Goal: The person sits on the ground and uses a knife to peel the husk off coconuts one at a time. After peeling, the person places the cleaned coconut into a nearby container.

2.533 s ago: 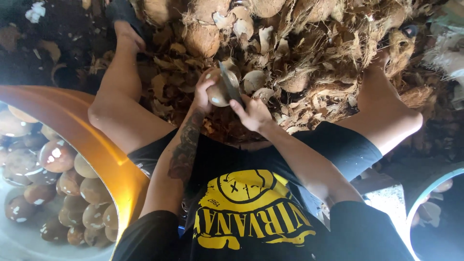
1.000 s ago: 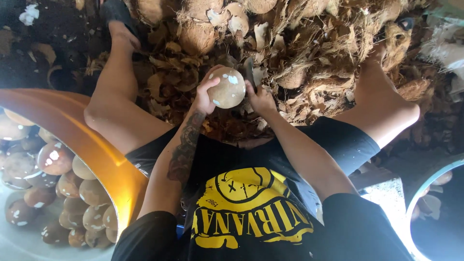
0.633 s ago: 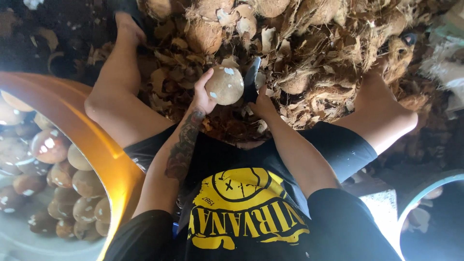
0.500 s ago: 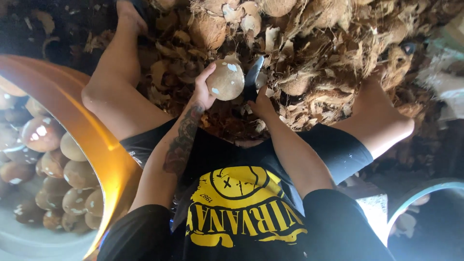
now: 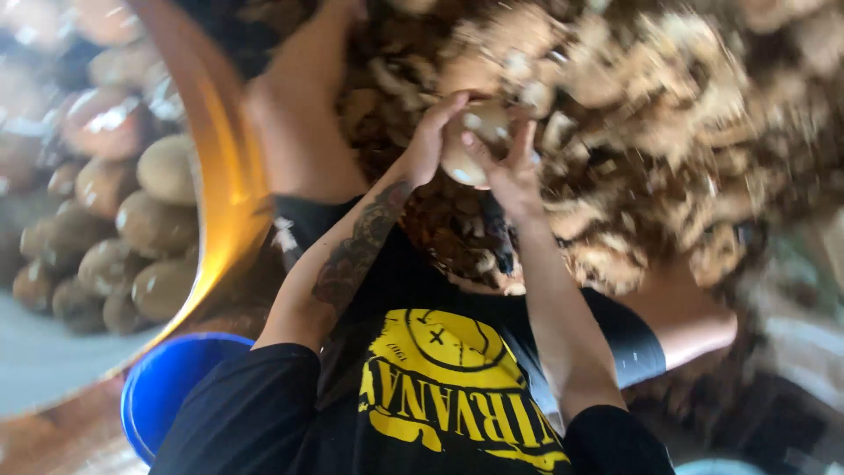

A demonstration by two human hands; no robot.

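I sit on the ground with a pale peeled coconut raised in front of me over a heap of husk. My left hand, on a tattooed forearm, cups the coconut's left side. My right hand presses its thumb and fingers on the right side. A dark knife points down from under that hand toward my lap. The picture is blurred, so the grip on the knife is hard to make out.
A big pile of brown coconut husk and shell pieces fills the ground ahead and to the right, between my bare legs. At left, an orange-rimmed basin holds several peeled coconuts. A blue bucket stands by my left hip.
My right hand has come onto the coconut, and the knife now points down beneath it instead of standing beside the nut. The view has swung right, so the basin looms larger.
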